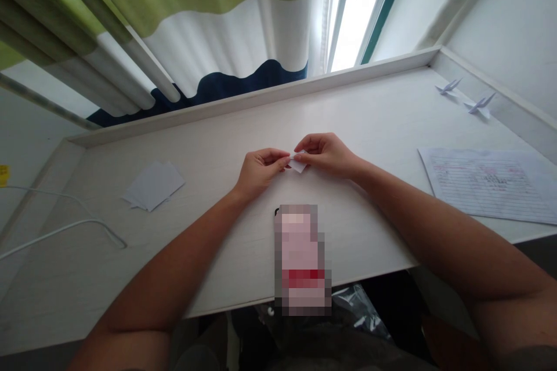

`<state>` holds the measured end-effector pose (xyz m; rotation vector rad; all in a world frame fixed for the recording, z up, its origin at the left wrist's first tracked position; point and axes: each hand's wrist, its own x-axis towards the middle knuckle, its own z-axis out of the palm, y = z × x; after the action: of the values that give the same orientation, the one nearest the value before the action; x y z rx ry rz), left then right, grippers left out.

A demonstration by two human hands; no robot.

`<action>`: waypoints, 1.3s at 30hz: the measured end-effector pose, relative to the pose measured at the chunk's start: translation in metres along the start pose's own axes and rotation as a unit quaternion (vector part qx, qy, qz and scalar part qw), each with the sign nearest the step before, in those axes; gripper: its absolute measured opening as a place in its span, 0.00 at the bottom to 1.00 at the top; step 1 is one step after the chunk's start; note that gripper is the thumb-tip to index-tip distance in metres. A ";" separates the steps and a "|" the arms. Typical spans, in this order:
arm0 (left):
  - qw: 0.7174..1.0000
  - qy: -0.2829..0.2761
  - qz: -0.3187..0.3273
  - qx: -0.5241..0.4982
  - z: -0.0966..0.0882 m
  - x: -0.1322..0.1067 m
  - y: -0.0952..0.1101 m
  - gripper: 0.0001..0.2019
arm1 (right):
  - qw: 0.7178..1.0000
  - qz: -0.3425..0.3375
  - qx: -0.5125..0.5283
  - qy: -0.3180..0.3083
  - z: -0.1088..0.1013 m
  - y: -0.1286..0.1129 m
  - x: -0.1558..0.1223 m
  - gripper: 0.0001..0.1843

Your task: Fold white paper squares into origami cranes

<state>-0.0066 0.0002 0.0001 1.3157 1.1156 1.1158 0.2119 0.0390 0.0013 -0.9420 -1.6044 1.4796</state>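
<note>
Between my two hands, above the middle of the white desk, is a small folded piece of white paper (pixel 298 163). The thumb and fingers of my left hand (pixel 263 169) pinch its left edge. My right hand (pixel 327 153) grips its upper right part with thumb and forefinger. Fingers cover much of the paper, so its exact folds are hidden. Two folded paper cranes (pixel 480 105) stand at the far right of the desk. A loose fan of white paper squares (pixel 154 185) lies on the left side.
Nearer to me, at the desk's front edge, is a blurred-out phone-like object (pixel 300 249). Lined sheets with writing (pixel 487 182) lie on the right. A white cable (pixel 93 222) crosses the left end. A raised rim (pixel 261 95) runs along the back, below the curtain (pixel 226 17).
</note>
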 end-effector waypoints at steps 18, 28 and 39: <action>0.995 -0.066 -0.047 0.053 -0.010 0.002 0.012 0.20 | 0.993 -0.080 -0.064 -0.063 -0.006 0.001 -0.001 0.13; 0.997 0.003 0.025 0.071 -0.002 -0.003 0.002 0.17 | 0.999 -0.031 -0.029 -0.009 -0.002 0.001 0.000 0.17; 0.991 0.004 0.035 0.131 -0.001 -0.009 0.007 0.17 | 0.992 -0.089 -0.089 0.007 -0.003 -0.003 -0.002 0.13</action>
<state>-0.0088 -0.0091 0.0066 1.5649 1.2628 1.0508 0.2152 0.0385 0.0042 -0.8801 -1.7831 1.2212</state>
